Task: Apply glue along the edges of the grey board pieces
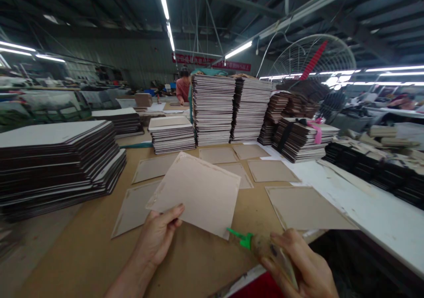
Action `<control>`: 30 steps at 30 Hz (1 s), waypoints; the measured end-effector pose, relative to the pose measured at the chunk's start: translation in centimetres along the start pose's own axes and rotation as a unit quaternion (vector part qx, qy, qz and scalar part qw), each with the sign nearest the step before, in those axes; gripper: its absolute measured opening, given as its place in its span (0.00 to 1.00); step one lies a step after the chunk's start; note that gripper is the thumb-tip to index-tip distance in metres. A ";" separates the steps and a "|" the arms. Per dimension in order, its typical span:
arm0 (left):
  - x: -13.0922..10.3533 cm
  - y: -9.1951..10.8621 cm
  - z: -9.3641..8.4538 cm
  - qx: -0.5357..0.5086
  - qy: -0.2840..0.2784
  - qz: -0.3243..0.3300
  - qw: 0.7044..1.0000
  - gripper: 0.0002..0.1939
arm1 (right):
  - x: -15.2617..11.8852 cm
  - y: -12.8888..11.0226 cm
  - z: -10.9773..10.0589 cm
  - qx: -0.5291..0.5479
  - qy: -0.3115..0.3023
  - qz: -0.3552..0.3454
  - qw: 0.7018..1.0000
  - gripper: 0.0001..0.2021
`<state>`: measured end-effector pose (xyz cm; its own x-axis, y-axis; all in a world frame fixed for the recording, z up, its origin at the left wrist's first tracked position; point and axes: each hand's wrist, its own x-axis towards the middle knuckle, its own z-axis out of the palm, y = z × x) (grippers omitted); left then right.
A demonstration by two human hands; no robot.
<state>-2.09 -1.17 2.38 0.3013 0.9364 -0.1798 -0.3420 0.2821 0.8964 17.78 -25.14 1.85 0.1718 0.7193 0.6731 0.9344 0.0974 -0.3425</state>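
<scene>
While left hand (pixel 159 236) pinches cardboard sheet (pixel 198 194), right hand (pixel 304 267) grips glue bottle (pixel 265 247), bottle body mostly hidden.

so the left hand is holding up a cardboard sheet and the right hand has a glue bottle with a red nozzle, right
Not quite: the nozzle is green, not red. The head view shows the left hand holding up the cardboard sheet and the right hand gripping the glue bottle, its green nozzle pointing at the sheet's lower corner.

A brown worktable (pixel 82 254) bears flat cardboard sheets (pixel 271 171) and tall board stacks (pixel 213 110).
</scene>
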 end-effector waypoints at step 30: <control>0.3 0.0 -0.1 -0.007 0.000 0.003 1.000 0.20 | 1.1 0.1 -0.5 -0.010 0.023 0.014 1.000 0.11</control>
<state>-2.05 -0.86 2.30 0.2992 0.9383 -0.1735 -0.3557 0.2784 0.8922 18.24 -24.68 2.94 0.2113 0.6885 0.6937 0.9354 0.0633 -0.3478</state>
